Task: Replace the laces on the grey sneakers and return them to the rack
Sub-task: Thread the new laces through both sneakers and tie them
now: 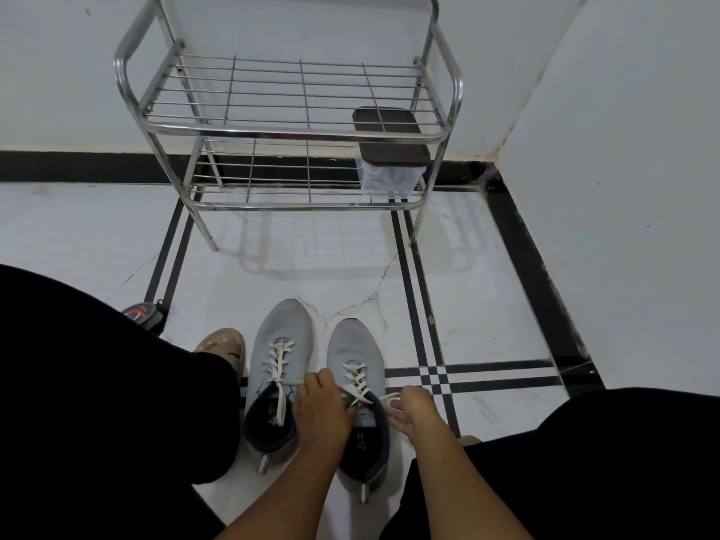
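Two grey sneakers stand side by side on the floor, toes pointing toward the rack. The left sneaker (280, 344) has a white lace with one end hanging into its dark opening. On the right sneaker (352, 344) the white lace (360, 378) is threaded through the eyelets. My left hand (321, 409) rests over the right sneaker's tongue, fingers curled at the lace. My right hand (411, 409) pinches a lace end at the shoe's right side. The metal shoe rack (288, 130) stands ahead against the wall.
A clear box with a dark lid (389, 157) sits on the rack's lower shelf at the right. A sandalled foot (224, 346) is left of the sneakers, with a dark object showing a red glow (142, 313) behind it. Dark-clothed knees (97, 364) flank both sides. Walls form a corner at right.
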